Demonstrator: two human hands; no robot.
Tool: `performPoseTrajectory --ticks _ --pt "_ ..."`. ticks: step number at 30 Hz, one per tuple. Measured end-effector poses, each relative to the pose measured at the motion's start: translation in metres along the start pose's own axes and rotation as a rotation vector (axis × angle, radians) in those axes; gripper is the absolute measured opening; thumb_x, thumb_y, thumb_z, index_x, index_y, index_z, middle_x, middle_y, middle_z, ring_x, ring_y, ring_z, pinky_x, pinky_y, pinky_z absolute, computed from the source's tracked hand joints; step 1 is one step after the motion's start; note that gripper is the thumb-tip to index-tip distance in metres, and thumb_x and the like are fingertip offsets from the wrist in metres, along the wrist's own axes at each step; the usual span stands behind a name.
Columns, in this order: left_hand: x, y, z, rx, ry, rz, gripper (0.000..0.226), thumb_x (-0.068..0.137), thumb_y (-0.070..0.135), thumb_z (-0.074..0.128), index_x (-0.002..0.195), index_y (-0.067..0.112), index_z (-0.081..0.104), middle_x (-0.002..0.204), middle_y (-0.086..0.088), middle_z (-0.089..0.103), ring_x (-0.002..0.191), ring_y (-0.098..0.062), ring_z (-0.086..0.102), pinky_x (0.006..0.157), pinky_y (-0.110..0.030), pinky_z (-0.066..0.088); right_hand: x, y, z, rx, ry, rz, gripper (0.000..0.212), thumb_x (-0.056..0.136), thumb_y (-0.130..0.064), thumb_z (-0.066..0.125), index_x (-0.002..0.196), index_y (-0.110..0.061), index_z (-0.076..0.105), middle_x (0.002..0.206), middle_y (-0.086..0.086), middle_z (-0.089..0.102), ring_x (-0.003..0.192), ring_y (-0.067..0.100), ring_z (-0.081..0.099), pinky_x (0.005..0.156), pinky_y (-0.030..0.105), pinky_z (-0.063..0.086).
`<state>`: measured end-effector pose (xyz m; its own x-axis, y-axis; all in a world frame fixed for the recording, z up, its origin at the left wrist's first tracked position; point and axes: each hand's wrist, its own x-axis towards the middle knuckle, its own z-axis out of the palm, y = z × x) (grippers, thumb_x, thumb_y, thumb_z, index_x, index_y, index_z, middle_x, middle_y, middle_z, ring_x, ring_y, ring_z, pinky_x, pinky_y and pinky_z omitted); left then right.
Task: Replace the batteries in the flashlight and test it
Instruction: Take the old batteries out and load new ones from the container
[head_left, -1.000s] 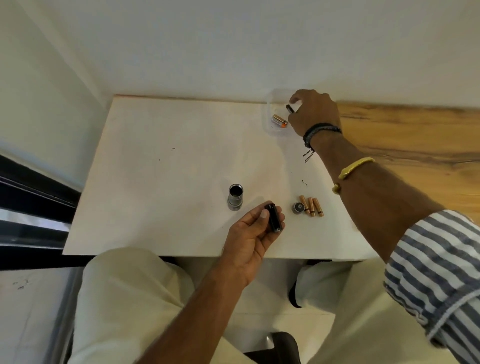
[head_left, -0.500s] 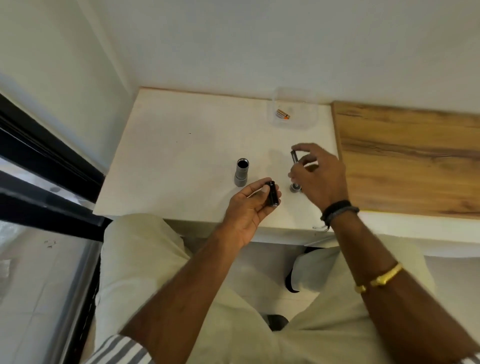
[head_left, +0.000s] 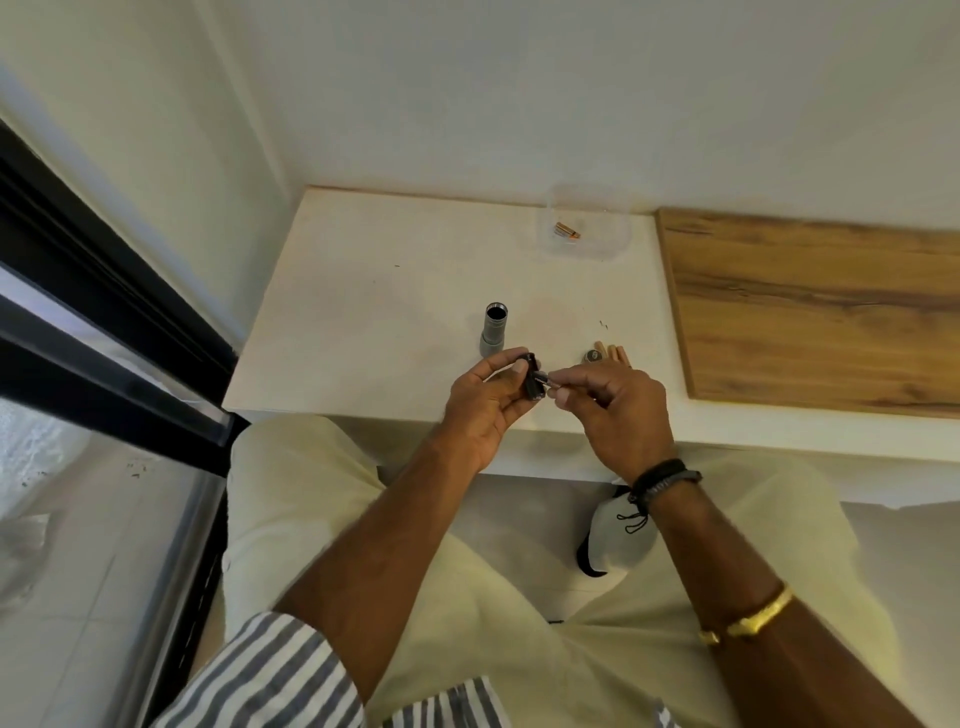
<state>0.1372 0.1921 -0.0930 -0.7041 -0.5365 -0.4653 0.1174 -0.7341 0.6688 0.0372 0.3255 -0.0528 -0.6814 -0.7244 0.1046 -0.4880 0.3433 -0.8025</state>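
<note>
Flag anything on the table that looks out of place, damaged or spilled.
Nothing stands out. The flashlight body stands upright and open, its cap and loose batteries lie beside it, and one battery sits in the clear tub. A few small dark specks mark the table.

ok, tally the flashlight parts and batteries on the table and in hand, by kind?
Flashlight body, standing on the table: 1
End cap: 1
Black battery holder, in the left hand: 1
Batteries: 1 in the right hand, about 3 by the cap, at least 1 in the clear container: about 5
Total: about 8
</note>
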Motion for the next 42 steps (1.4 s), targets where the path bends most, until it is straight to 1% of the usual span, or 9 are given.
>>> performPoseTrajectory --ticks 10,17,22,27,29,32,34,38,42 --pt "-0.006 -0.004 0.002 0.062 -0.009 -0.021 0.019 0.093 0.006 0.066 0.111 0.008 0.070 0.109 -0.018 0.074 0.097 -0.029 0.074 0.077 -0.034 0.062 -0.003 -0.004 0.001 -0.106 0.020 -0.070 0.015 0.083 -0.003 0.080 0.096 -0.010 0.082 0.092 0.005 0.079 0.082 0.011 0.067 0.084 -0.003 0.042" --pt "-0.007 -0.008 -0.001 0.081 -0.001 -0.074 0.015 0.094 0.005 0.064 0.104 0.012 0.072 0.101 -0.013 0.077 0.096 -0.029 0.075 0.074 -0.034 0.062 0.003 -0.002 -0.002 -0.078 -0.077 -0.034 0.015 0.081 0.000 0.081 0.094 -0.006 0.082 0.093 0.007 0.077 0.084 0.016 0.068 0.082 -0.002 0.043" --pt "-0.004 -0.005 -0.002 0.053 -0.012 -0.060 0.016 0.094 0.005 0.063 0.107 0.010 0.071 0.104 -0.015 0.076 0.097 -0.028 0.074 0.074 -0.032 0.062 0.005 -0.002 0.003 -0.045 -0.093 -0.051 0.013 0.083 0.001 0.079 0.094 -0.006 0.082 0.093 0.007 0.076 0.081 0.003 0.063 0.083 -0.002 0.042" --pt "-0.001 -0.003 -0.002 0.028 -0.010 -0.045 0.019 0.096 0.003 0.060 0.111 0.008 0.069 0.106 -0.016 0.076 0.100 -0.029 0.074 0.078 -0.034 0.061 0.008 0.003 0.008 -0.044 -0.105 -0.035 0.014 0.085 -0.001 0.077 0.097 -0.009 0.082 0.096 0.007 0.076 0.083 0.008 0.064 0.081 0.000 0.045" --pt "0.001 -0.003 -0.001 -0.004 -0.012 -0.061 0.022 0.096 0.003 0.059 0.117 0.005 0.067 0.107 -0.017 0.075 0.099 -0.029 0.074 0.079 -0.035 0.062 0.008 0.004 0.007 -0.014 -0.071 -0.025 0.015 0.086 -0.003 0.077 0.097 -0.012 0.082 0.094 0.004 0.076 0.083 0.005 0.065 0.086 0.008 0.051" --pt "0.003 -0.002 0.002 -0.085 -0.027 -0.090 0.024 0.096 0.003 0.060 0.120 -0.001 0.064 0.107 -0.021 0.074 0.099 -0.029 0.073 0.083 -0.037 0.061 0.012 0.010 0.004 0.135 0.059 0.067 0.014 0.086 -0.006 0.079 0.095 -0.015 0.082 0.087 -0.004 0.076 0.082 0.011 0.070 0.102 0.041 0.054" --pt "0.005 -0.002 0.004 -0.106 -0.042 -0.098 0.024 0.094 0.004 0.063 0.117 -0.002 0.064 0.105 -0.021 0.073 0.099 -0.030 0.072 0.085 -0.037 0.060 0.018 0.014 0.000 0.303 0.125 0.191 0.016 0.085 -0.005 0.079 0.093 -0.018 0.081 0.087 0.002 0.078 0.078 0.019 0.072 0.094 0.051 0.059" --pt "0.011 -0.006 0.010 -0.140 -0.030 -0.122 0.021 0.092 -0.001 0.063 0.113 -0.002 0.063 0.099 -0.021 0.073 0.093 -0.030 0.073 0.081 -0.036 0.061 0.037 0.023 -0.001 0.497 0.166 0.333 0.023 0.085 -0.002 0.078 0.087 -0.025 0.082 0.087 0.003 0.080 0.079 0.020 0.074 0.081 0.041 0.063" --pt "0.020 -0.009 0.016 -0.162 -0.014 -0.132 0.021 0.093 -0.003 0.061 0.114 -0.001 0.064 0.105 -0.022 0.073 0.097 -0.032 0.073 0.082 -0.039 0.062 0.074 0.027 -0.002 0.517 0.178 0.359 0.017 0.086 -0.006 0.077 0.091 -0.021 0.082 0.085 0.004 0.079 0.073 0.017 0.074 0.071 0.031 0.060"
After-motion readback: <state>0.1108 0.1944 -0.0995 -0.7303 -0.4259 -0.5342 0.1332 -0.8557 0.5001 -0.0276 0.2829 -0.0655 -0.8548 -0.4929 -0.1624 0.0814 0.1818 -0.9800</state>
